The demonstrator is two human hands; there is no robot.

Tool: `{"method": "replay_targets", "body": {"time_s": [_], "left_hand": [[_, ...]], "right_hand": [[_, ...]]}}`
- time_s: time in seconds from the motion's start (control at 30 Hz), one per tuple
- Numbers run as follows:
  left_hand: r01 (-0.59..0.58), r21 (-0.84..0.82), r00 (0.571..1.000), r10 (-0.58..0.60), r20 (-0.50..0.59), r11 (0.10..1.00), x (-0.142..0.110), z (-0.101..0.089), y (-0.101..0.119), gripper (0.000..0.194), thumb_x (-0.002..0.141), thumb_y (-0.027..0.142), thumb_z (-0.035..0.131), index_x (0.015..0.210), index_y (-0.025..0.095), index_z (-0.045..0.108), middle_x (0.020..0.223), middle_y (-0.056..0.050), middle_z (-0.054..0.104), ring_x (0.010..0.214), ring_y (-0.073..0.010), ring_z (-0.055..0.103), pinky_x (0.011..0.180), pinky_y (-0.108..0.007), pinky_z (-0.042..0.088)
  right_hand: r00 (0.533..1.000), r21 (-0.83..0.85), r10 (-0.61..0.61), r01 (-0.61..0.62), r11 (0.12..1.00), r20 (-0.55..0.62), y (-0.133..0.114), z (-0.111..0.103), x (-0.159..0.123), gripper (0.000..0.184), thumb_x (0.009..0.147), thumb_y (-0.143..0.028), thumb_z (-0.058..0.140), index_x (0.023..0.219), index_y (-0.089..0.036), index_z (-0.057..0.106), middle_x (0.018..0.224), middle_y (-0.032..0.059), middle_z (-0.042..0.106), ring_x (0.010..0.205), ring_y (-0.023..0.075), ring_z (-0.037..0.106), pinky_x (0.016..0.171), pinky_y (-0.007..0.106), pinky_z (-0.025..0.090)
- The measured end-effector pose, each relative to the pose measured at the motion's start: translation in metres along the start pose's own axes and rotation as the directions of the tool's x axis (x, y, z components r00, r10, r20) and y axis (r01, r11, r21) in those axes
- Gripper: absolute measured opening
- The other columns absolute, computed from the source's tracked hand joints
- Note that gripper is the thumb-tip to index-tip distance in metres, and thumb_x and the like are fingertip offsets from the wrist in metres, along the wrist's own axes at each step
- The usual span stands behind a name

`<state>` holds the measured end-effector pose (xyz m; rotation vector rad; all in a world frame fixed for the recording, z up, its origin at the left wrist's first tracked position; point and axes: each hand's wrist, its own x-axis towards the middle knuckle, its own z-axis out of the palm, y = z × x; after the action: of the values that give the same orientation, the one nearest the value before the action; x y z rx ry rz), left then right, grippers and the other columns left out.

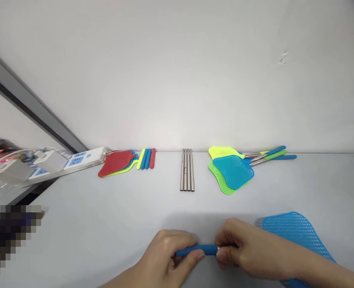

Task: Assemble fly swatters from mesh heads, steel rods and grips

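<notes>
Left hand: my left hand closes narrow around the left part of a blue plastic grip; its fingers curl over the top.

Right hand: my right hand holds the grip's other end; its fingertips pinch narrow around it, beside a small white tip.

Grip: it lies level between my hands, low over the front of the table; I cannot tell whether it touches the surface.

Beside me: a blue mesh swatter head lies just right of my right hand, partly under my right forearm.

Edges: my hands work near the front of the white tabletop; its back edge meets a white wall; the far rows stand well apart from my hands, with open table between.

Far row: stacked red, blue and yellow swatter heads; loose yellow, blue and red grips; four steel rods; lime, blue and green fly swatters with steel shafts and coloured grips.

Room: a white power strip sits at the back left; a pixelated patch hides the near left corner.
</notes>
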<state>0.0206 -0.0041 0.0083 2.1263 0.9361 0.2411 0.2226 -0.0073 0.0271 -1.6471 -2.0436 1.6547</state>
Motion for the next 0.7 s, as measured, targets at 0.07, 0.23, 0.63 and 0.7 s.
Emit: {"method": "replay_targets", "body": {"time_s": [0.07, 0.23, 0.63, 0.7], "left_hand": [[-0.006, -0.003, 1.0, 0.006, -0.005, 1.0, 0.0, 0.001, -0.001, 0.034, 0.089, 0.033, 0.034, 0.065, 0.015, 0.052, 0.054, 0.004, 0.032, 0.048, -0.0076, 0.03, 0.046, -0.021, 0.023], [0.014, 0.015, 0.996, -0.013, -0.087, 1.0, 0.0, 0.006, -0.005, 0.03, 0.087, 0.035, 0.038, 0.073, 0.016, 0.056, 0.055, 0.004, 0.037, 0.05, -0.0084, 0.034, 0.048, -0.02, 0.026], [-0.025, 0.052, 1.0, 0.025, -0.005, 0.998, 0.001, -0.002, -0.012, 0.027, 0.088, 0.038, 0.038, 0.076, 0.018, 0.052, 0.06, 0.004, 0.044, 0.053, -0.0079, 0.038, 0.052, -0.019, 0.03], [-0.025, 0.086, 1.0, 0.025, -0.009, 0.996, 0.001, -0.005, -0.013, 0.027, 0.089, 0.039, 0.037, 0.077, 0.019, 0.051, 0.06, 0.005, 0.043, 0.052, -0.0081, 0.038, 0.052, -0.019, 0.03]], "right_hand": [[1.0, -0.028, -0.016, 0.015, 0.999, -0.027, 0.0, 0.0, -0.003, 0.018, 0.073, -0.025, 0.048, 0.073, -0.016, 0.064, 0.067, 0.0012, 0.06, 0.062, 0.013, 0.051, 0.048, 0.02, 0.031], [0.992, -0.227, -0.115, 0.103, 0.968, -0.041, -0.001, -0.01, -0.012, 0.023, 0.079, -0.033, 0.046, 0.07, -0.018, 0.061, 0.069, 0.0002, 0.059, 0.061, 0.0117, 0.049, 0.048, 0.021, 0.029], [0.989, -0.428, -0.077, 0.125, 0.895, 0.126, 0.003, -0.04, -0.02, 0.032, 0.079, -0.043, 0.047, 0.065, -0.017, 0.059, 0.056, -0.0019, 0.052, 0.051, 0.0105, 0.046, 0.044, 0.02, 0.027], [0.966, -0.31, -0.044, 0.124, 0.943, 0.253, 0.007, -0.045, -0.016, 0.03, 0.081, -0.039, 0.045, 0.065, -0.017, 0.057, 0.051, -0.0031, 0.049, 0.049, 0.0098, 0.045, 0.045, 0.02, 0.031]]}}
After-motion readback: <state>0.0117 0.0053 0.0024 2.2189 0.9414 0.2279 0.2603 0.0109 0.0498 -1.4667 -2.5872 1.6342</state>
